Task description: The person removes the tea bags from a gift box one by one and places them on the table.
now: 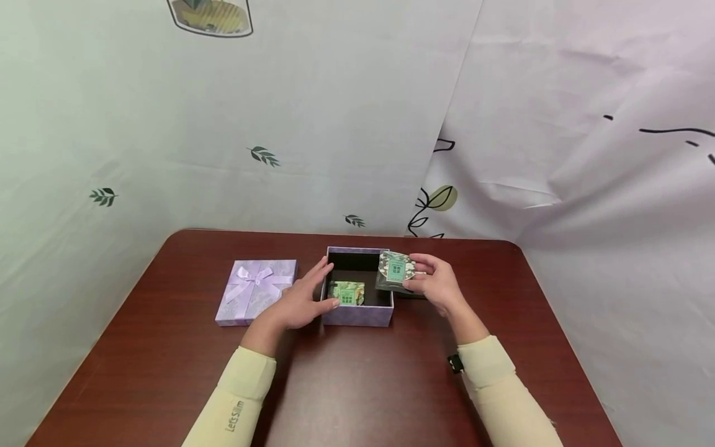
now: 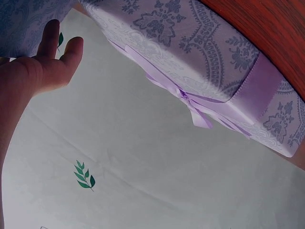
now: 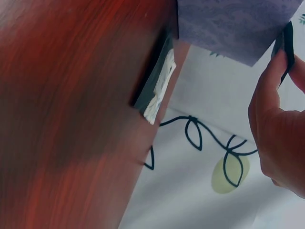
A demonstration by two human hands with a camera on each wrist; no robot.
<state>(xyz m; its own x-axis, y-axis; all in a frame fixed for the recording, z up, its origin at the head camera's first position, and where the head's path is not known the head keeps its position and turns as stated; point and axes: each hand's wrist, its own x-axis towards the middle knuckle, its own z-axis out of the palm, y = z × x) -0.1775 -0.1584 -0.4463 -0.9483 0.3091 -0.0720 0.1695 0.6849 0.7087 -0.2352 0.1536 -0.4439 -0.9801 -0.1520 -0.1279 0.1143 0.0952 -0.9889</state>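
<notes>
A purple patterned gift box (image 1: 357, 317) with a dark inside stands without its lid. My left hand (image 1: 301, 301) rests against its left side, the fingers extended along the wall and the thumb at the front left corner. Over the box's right rim my right hand (image 1: 438, 282) pinches a green and dark tea packet (image 1: 395, 268) between thumb and fingers. Inside, at the front left, lies a green tea packet (image 1: 349, 293). Another dark packet (image 3: 159, 86) with a pale printed face lies on the table right of the box, mostly hidden in the head view.
The box's lid (image 1: 254, 295), lilac with a ribbon bow, lies on the table left of my left hand. The dark red table (image 1: 363, 385) ends at a back edge close behind the box. A white printed cloth (image 1: 335, 124) hangs behind it.
</notes>
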